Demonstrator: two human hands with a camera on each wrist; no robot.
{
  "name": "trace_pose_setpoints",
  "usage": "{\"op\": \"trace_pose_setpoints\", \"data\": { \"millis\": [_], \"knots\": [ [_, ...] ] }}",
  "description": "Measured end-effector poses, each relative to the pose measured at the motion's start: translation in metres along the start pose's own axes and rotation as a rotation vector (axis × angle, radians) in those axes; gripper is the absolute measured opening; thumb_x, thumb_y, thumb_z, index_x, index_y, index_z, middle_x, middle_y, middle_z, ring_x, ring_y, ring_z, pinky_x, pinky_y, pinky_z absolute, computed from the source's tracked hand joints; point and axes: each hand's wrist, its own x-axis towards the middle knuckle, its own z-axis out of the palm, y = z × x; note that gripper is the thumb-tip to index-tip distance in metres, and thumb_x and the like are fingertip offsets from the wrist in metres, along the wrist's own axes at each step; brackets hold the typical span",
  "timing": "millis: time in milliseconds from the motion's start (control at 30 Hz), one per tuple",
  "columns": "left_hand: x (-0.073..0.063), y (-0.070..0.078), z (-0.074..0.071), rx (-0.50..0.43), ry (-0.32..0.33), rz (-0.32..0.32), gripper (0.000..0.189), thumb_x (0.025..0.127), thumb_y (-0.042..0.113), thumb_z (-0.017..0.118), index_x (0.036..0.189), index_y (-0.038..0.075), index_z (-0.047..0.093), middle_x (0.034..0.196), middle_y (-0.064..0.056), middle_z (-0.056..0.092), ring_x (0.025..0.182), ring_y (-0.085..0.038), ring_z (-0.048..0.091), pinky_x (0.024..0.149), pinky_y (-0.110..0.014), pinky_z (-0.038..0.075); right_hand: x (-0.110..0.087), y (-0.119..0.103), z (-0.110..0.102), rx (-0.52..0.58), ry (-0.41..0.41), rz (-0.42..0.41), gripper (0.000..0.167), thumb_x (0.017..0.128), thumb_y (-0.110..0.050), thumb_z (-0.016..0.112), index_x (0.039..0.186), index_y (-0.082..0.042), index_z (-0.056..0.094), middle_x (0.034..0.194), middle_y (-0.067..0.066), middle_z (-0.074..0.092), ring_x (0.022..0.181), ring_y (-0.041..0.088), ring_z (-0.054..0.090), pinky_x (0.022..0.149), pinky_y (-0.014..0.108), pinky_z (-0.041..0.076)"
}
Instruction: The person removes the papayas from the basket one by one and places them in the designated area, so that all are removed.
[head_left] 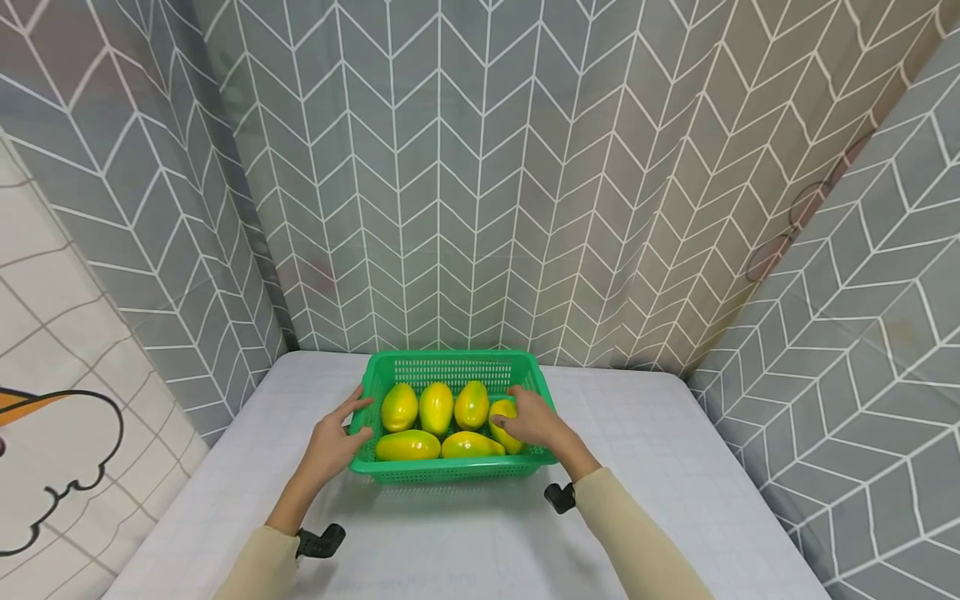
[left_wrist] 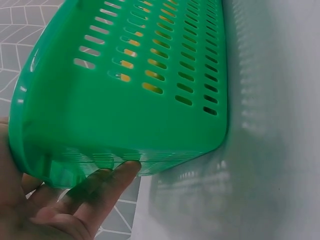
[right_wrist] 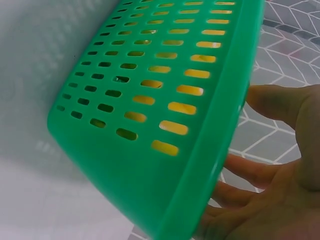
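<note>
A green slotted plastic basket (head_left: 457, 471) stands on the white table with several glossy yellow-green fruits in it, long and tapered like papayas. My left hand (head_left: 336, 437) grips its left end, thumb over the rim and fingers along the outside wall, as the left wrist view shows. My right hand (head_left: 534, 419) reaches over the right rim, thumb and fingers spread apart. In the head view its thumb overlaps the rightmost fruit (head_left: 504, 413). Between that thumb and the fingers (right_wrist: 255, 171), the right wrist view shows only the patterned curtain; the fingertips are hidden behind the rim.
The white table (head_left: 645, 500) extends on both sides of the basket and in front of it. Grey curtains (head_left: 480, 183) with a white chevron pattern hang close behind the table and along its sides. A small black device (head_left: 321, 542) is strapped on each wrist.
</note>
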Motion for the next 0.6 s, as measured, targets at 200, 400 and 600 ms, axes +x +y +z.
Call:
{"op": "trace_pose_setpoints", "data": {
  "millis": [200, 400, 600],
  "knots": [
    [-0.002, 0.000, 0.000, -0.022, -0.001, 0.013, 0.060, 0.096, 0.005, 0.062, 0.155, 0.001, 0.051, 0.176, -0.017, 0.025, 0.130, -0.048, 0.064, 0.079, -0.020, 0.058, 0.004, 0.001, -0.002, -0.037, -0.031, 0.011, 0.068, 0.099, -0.030, 0.072, 0.151, 0.006, 0.048, 0.151, 0.029, 0.058, 0.138, 0.042, 0.058, 0.115, 0.061, 0.048],
    [-0.007, 0.000, -0.002, -0.039, -0.014, -0.006, 0.062, 0.096, 0.005, 0.062, 0.156, 0.003, 0.049, 0.177, -0.017, 0.023, 0.131, -0.049, 0.064, 0.077, -0.019, 0.057, 0.011, -0.002, -0.004, -0.073, -0.090, 0.040, 0.071, 0.098, -0.032, 0.072, 0.153, 0.006, 0.046, 0.153, 0.027, 0.056, 0.141, 0.042, 0.056, 0.117, 0.062, 0.047],
    [-0.013, -0.001, -0.003, -0.075, -0.034, -0.033, 0.065, 0.096, 0.004, 0.060, 0.159, 0.006, 0.046, 0.178, -0.012, 0.021, 0.134, -0.050, 0.061, 0.076, -0.019, 0.056, 0.016, -0.010, -0.007, -0.125, -0.163, 0.065, 0.078, 0.100, -0.029, 0.071, 0.159, 0.008, 0.035, 0.162, 0.028, 0.047, 0.149, 0.044, 0.048, 0.122, 0.059, 0.042]
  ]
}}
